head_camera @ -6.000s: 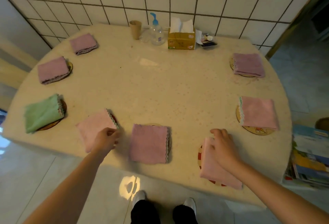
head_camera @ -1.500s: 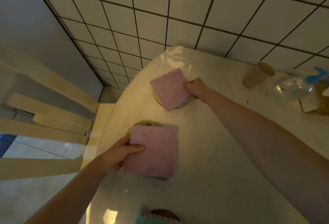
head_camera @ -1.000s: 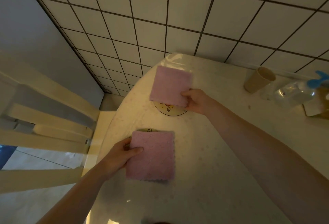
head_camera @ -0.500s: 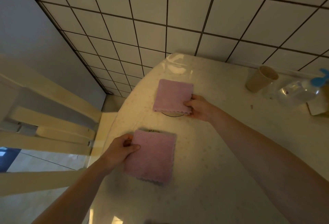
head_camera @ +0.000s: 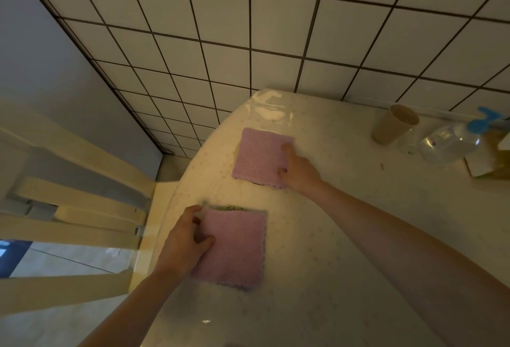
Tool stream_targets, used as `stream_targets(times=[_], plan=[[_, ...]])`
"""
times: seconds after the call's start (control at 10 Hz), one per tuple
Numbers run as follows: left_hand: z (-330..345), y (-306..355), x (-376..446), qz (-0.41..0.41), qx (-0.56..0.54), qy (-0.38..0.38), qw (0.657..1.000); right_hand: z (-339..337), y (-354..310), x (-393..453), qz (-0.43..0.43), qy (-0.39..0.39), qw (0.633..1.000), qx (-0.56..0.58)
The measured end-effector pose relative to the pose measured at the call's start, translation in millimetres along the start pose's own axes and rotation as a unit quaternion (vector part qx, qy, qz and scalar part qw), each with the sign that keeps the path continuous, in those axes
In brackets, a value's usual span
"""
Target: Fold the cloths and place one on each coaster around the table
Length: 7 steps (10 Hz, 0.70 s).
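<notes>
On the table's (head_camera: 345,236) left edge lie two folded pink cloths. Near cloth (head_camera: 234,247) covers its coaster (head_camera: 231,208) — only a far sliver shows; left hand (head_camera: 182,247) pinches the cloth's left edge, thumb on top. Far cloth (head_camera: 259,157) lies flat; right hand (head_camera: 299,170) rests straight fingers on its right edge. Paper cup (head_camera: 393,124) and pump bottle (head_camera: 455,142) stand well apart — by the tiled wall.

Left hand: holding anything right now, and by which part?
Yes. The left hand grips the near pink cloth by its left edge, thumb on top, fingers curled at the upper left corner. The cloth lies flat on the table.
</notes>
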<state>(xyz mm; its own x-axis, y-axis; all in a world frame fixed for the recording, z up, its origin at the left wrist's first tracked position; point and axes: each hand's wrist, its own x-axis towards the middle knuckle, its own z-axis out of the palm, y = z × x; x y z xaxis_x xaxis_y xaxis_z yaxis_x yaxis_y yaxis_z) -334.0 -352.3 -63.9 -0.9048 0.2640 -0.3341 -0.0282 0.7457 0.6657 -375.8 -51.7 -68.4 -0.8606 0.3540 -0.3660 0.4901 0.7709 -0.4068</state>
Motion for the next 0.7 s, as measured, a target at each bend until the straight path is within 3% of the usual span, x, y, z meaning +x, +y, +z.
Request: stream_targets(times=[0.1, 0.2, 0.4, 0.6, 0.7], plan=[[4.1, -9.6, -6.3, 0.123, 0.161, 0.021, 0.979, 1.2, 3.5, -2.7, -0.011, -0.004, 0.999, -0.029], [5.7, -15.1, -10.8, 0.147, 0.224, 0.022, 0.963, -1.0, 5.6, -5.4, -0.003, -0.012, 0.999, -0.031], [-1.4, -7.3, -21.9, 0.048, 0.287, -0.075, 0.954, -12.7, 20.8, -35.1, 0.030, -0.040, 0.999, -0.007], [-9.9, 8.2, -61.8, 0.004, 0.276, -0.075, 0.958, -16.7, 47.3, -91.7, 0.031, -0.050, 0.998, 0.013], [-2.3, 2.9, -95.0, 0.030, 0.261, -0.049, 0.964, -10.9, 60.1, -122.7, 0.022, -0.053, 0.998, 0.022]])
